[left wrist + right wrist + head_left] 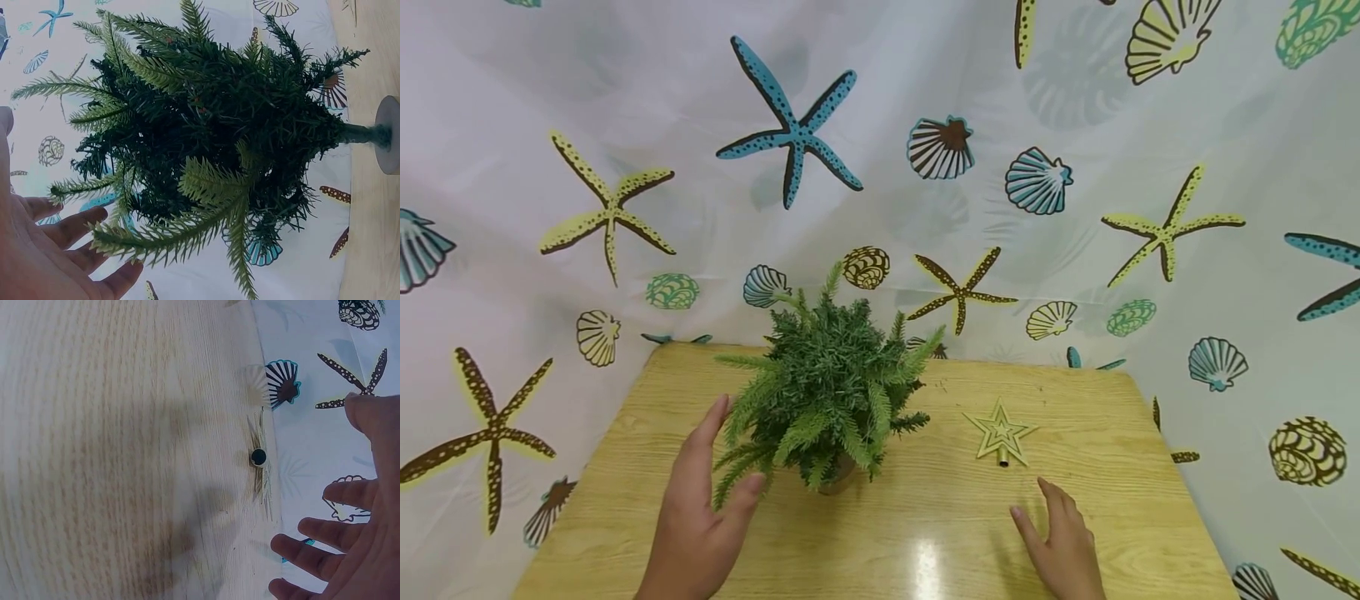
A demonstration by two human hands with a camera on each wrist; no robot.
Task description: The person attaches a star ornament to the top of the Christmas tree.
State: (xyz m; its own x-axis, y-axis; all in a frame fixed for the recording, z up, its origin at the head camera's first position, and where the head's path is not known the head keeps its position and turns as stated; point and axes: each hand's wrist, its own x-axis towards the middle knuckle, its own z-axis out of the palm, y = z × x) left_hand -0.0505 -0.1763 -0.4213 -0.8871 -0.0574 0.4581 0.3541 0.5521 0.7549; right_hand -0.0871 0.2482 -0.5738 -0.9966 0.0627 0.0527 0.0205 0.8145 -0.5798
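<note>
A small artificial Christmas tree (pixel 831 375) stands upright on the table, dark green with lighter branch tips. In the left wrist view its short stem ends in a round base (pixel 389 134). My left hand (pixel 700 508) is at the tree's left side, thumb and fingers spread, fingertips right by the outer branches. A gold star tree topper (pixel 1001 432) lies flat on the table to the right of the tree, its hollow socket facing me. My right hand (pixel 1060 542) hovers just in front of the star, fingers spread and holding nothing.
The wooden table (pixel 940 517) has a light glare near its front. Behind it and along both sides hangs a white curtain (pixel 880 225) printed with starfish and shells, close to the table's edges.
</note>
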